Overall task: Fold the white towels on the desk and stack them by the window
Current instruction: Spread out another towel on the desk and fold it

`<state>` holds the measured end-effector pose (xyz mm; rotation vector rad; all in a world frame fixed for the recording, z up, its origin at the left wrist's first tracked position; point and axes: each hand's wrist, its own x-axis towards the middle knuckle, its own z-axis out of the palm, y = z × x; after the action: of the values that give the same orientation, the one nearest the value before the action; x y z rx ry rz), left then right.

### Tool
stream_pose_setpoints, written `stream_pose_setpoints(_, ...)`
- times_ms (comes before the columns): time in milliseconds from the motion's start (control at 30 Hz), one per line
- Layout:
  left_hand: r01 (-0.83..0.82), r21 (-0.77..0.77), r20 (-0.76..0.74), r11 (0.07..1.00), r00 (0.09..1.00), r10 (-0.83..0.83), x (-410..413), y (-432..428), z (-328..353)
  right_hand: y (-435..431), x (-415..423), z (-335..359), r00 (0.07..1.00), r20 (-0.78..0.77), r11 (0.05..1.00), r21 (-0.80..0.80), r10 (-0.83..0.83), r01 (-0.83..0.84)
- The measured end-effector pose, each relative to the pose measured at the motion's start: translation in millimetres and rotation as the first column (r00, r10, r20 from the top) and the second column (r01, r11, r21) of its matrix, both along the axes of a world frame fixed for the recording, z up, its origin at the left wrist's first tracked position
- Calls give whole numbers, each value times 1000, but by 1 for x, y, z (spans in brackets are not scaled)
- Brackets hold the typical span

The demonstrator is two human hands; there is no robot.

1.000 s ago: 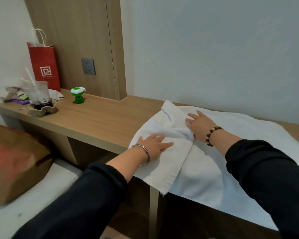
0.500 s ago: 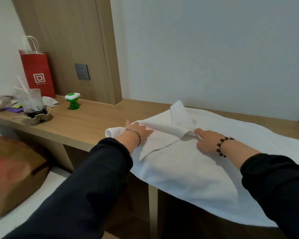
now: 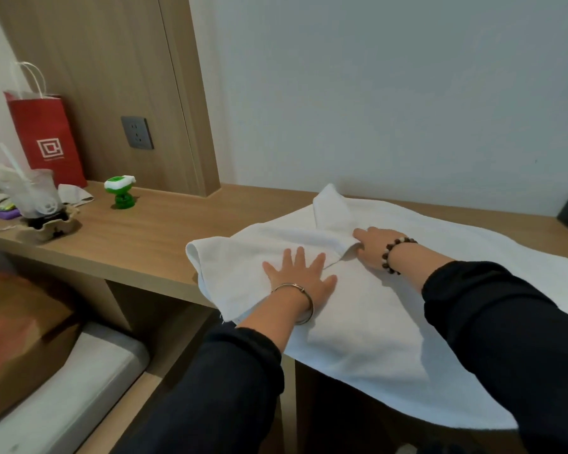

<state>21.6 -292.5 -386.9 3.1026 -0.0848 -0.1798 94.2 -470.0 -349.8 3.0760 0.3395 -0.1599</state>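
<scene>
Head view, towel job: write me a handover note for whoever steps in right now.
Left hand: flat, fingers spread, pressing the folded-over flap of the white towel.
Right hand: at the flap's edge, fingertips hidden by cloth; grip unclear.
The towel lies across the desk, its front edge hanging off.
Done: left end folded inward, rumpled.
To do: smooth it, finish folding, stack by the window, which is not in view.

My left hand (image 3: 300, 276) no longer grips the white towel's (image 3: 391, 329) folded flap (image 3: 240, 260); it now presses flat on it, fingers spread. My right hand (image 3: 371, 249) has slid to the flap's edge, at one o'clock from my left.
</scene>
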Motion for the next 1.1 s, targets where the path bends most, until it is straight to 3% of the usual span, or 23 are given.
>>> stream_pose_setpoints(100, 105, 22, -4, 994, 994, -105, 16, 16, 2, -6, -7, 4, 999, 23, 999, -37, 36, -35)
stream_pose_setpoints(267, 223, 128, -10, 966, 975, -224, 38, 31, 7, -1, -32, 3, 991, 119, 967, -254, 63, -31)
stream_pose_setpoints(433, 174, 344, 27, 923, 980, -195, 60, 38, 27, 7, -51, -4, 975, 223, 987, -157, 15, 20)
stream_pose_setpoints(500, 137, 304, -2, 943, 990, -143, 61, 35, 27, 6, -56, -12, 964, 267, 994, -94, -21, 48)
stream_pose_setpoints(633, 174, -23, -50, 985, 983, -175, 47, 9, 16, -10, -56, -9, 980, 198, 998, 58, -7, -4)
stream_pose_setpoints(667, 174, -66, -32, 983, 984, -176, 44, 3, 13, -15, -53, -2, 993, 115, 978, 208, -38, 14)
stream_pose_setpoints(733, 145, -81, -7, 986, 989, -146, 41, -4, 8, -27, -45, 9, 990, -1, 833, 541, -139, 117)
stream_pose_setpoints(800, 110, -44, 8, 993, 994, -110, 39, -7, 2, -42, -31, 13, 949, 75, 687, 707, -306, 166)
stream_pose_setpoints(900, 92, -20, 23, 996, 996, -92, 36, -9, -1, -68, -9, 9, 822, 204, 686, 672, -532, 277)
stream_pose_setpoints(1000, 87, -36, 75, 996, 994, -84, 36, -10, -4, -92, 5, -2, 756, 83, 605, 659, -649, 447)
stream_pose_setpoints(1100, 84, -50, 107, 995, 991, -79, 38, -10, -7, -108, 18, -9, 741, -94, 491, 692, -665, 528)
